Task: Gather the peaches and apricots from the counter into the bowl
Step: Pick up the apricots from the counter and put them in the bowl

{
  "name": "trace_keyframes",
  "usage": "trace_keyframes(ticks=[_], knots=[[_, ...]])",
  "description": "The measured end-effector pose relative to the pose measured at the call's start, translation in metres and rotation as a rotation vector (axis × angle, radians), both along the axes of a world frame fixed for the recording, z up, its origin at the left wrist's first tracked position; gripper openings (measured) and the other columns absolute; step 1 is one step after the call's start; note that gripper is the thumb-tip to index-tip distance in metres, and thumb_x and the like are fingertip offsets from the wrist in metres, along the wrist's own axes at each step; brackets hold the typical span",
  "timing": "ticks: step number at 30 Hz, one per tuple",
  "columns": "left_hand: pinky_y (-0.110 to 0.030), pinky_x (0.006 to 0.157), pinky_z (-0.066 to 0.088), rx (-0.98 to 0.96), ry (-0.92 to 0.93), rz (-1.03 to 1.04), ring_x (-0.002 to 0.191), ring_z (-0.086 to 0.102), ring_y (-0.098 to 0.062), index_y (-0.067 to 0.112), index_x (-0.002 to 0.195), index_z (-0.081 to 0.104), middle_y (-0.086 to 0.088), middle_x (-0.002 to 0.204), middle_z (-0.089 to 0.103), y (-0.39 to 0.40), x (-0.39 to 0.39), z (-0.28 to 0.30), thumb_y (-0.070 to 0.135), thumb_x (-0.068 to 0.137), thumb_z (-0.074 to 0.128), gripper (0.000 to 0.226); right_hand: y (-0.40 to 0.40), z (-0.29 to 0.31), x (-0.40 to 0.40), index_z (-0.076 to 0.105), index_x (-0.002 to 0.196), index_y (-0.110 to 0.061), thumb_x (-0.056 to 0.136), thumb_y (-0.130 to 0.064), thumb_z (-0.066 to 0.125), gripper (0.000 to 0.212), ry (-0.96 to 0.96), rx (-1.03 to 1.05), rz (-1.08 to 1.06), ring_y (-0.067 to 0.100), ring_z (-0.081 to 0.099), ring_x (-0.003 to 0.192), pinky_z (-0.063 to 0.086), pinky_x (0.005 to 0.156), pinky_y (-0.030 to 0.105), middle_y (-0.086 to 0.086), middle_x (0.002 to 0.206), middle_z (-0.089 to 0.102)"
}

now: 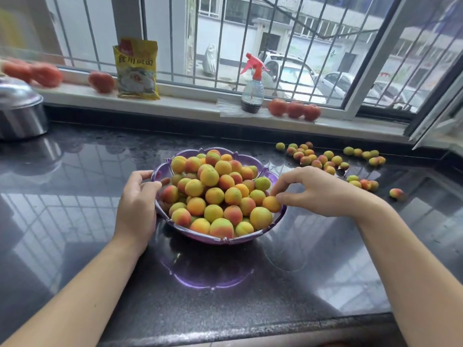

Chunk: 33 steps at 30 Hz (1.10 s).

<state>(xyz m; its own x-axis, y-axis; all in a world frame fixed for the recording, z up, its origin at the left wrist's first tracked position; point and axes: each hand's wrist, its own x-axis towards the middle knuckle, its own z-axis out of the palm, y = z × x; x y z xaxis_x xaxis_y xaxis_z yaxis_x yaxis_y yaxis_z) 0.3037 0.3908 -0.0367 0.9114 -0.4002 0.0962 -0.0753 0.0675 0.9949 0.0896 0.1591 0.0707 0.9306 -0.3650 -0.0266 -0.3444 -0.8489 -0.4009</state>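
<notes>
A purple scalloped bowl (220, 239) stands on the dark counter, heaped with yellow, orange and red fruit (215, 194). My left hand (139, 201) grips the bowl's left rim, fingers curled over the edge. My right hand (313, 190) is at the bowl's right rim and pinches a small orange apricot (271, 204) between thumb and fingertips, right above the pile. Several loose apricots and peaches (317, 157) lie on the counter at the back right, and a single one (396, 193) sits farther right.
A steel pot with lid (18, 111) stands at the far left. On the window sill are a yellow packet (136, 68), a spray bottle (253, 88) and tomatoes (294, 109). The counter's front edge (250, 324) runs near the bottom.
</notes>
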Motion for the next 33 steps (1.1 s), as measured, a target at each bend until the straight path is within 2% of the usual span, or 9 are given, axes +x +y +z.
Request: trace_keyframes(ticks=[5,9,19,22,24,27,29,31,33], knots=[[-0.063,0.096,0.058,-0.004,-0.009,-0.002,0.106,0.072,-0.033,0.029,0.104,0.067,-0.006,0.105,0.076,-0.001,0.003,-0.003,0.040,0.084,0.054,0.026,0.000,-0.007,-0.002,0.073,0.100,-0.031,0.094,-0.028,0.070,0.008,-0.036,-0.003,-0.003,-0.003,0.063,0.094,0.049,0.084,0.018,-0.017,0.098,0.070],[-0.065,0.097,0.056,-0.023,-0.008,0.006,0.107,0.072,-0.034,0.032,0.102,0.068,-0.007,0.107,0.077,-0.001,0.008,-0.009,0.040,0.084,0.057,0.023,0.004,-0.008,-0.005,0.069,0.112,-0.036,0.092,-0.038,0.072,0.020,-0.045,0.061,-0.010,-0.002,0.064,0.099,0.050,0.089,0.023,-0.018,0.103,0.071],[-0.064,0.097,0.056,-0.025,-0.016,0.015,0.106,0.072,-0.034,0.030,0.103,0.068,-0.006,0.106,0.077,-0.002,0.009,-0.011,0.038,0.084,0.057,0.024,0.010,-0.017,0.002,0.065,0.085,-0.028,0.087,-0.046,0.074,0.020,-0.089,-0.135,-0.062,0.007,0.057,0.089,0.051,0.082,0.036,-0.012,0.088,0.065],[-0.064,0.098,0.056,-0.020,-0.011,0.016,0.107,0.072,-0.034,0.029,0.104,0.068,-0.005,0.106,0.077,-0.001,0.008,-0.009,0.039,0.084,0.057,0.025,0.011,-0.013,0.001,0.065,0.087,-0.028,0.088,-0.047,0.073,0.021,-0.036,-0.145,-0.052,0.005,0.056,0.089,0.050,0.079,0.032,-0.012,0.090,0.064],[-0.063,0.097,0.057,-0.018,-0.011,0.013,0.107,0.072,-0.033,0.029,0.105,0.068,-0.005,0.107,0.077,0.000,0.007,-0.008,0.038,0.085,0.056,0.025,0.007,-0.016,0.000,0.068,0.089,-0.027,0.089,-0.044,0.072,0.018,-0.116,-0.111,-0.069,0.005,0.057,0.090,0.048,0.078,0.026,-0.012,0.091,0.065],[-0.060,0.095,0.058,-0.019,-0.011,0.004,0.108,0.072,-0.033,0.030,0.105,0.067,-0.006,0.108,0.076,0.000,0.005,-0.007,0.038,0.085,0.056,0.025,-0.014,-0.037,-0.003,0.071,0.095,-0.018,0.096,-0.032,0.067,0.014,-0.482,0.102,-0.260,0.005,0.064,0.087,0.049,0.075,0.018,-0.008,0.090,0.069],[-0.057,0.094,0.058,-0.024,-0.008,0.001,0.109,0.072,-0.033,0.030,0.105,0.067,-0.006,0.108,0.076,0.000,0.004,-0.006,0.038,0.085,0.056,0.025,-0.044,-0.065,-0.012,0.070,0.094,-0.014,0.098,-0.022,0.063,0.011,-0.659,0.126,-0.511,0.010,0.064,0.083,0.050,0.074,0.026,-0.001,0.089,0.069],[-0.054,0.092,0.058,-0.023,-0.009,-0.003,0.108,0.072,-0.031,0.030,0.105,0.067,-0.004,0.107,0.076,-0.001,0.003,-0.005,0.038,0.085,0.055,0.024,-0.073,-0.094,-0.026,0.071,0.100,-0.012,0.096,-0.012,0.059,0.013,-0.600,-0.082,-0.742,0.026,0.064,0.095,0.050,0.085,0.036,0.009,0.102,0.067],[-0.050,0.089,0.058,-0.026,-0.015,-0.001,0.108,0.071,-0.030,0.029,0.104,0.066,-0.002,0.105,0.075,-0.001,0.003,-0.005,0.038,0.085,0.055,0.024,-0.093,-0.109,-0.038,0.069,0.115,-0.010,0.094,-0.006,0.053,0.027,-0.473,-0.190,-0.878,0.039,0.059,0.109,0.046,0.093,0.041,0.015,0.125,0.058]])
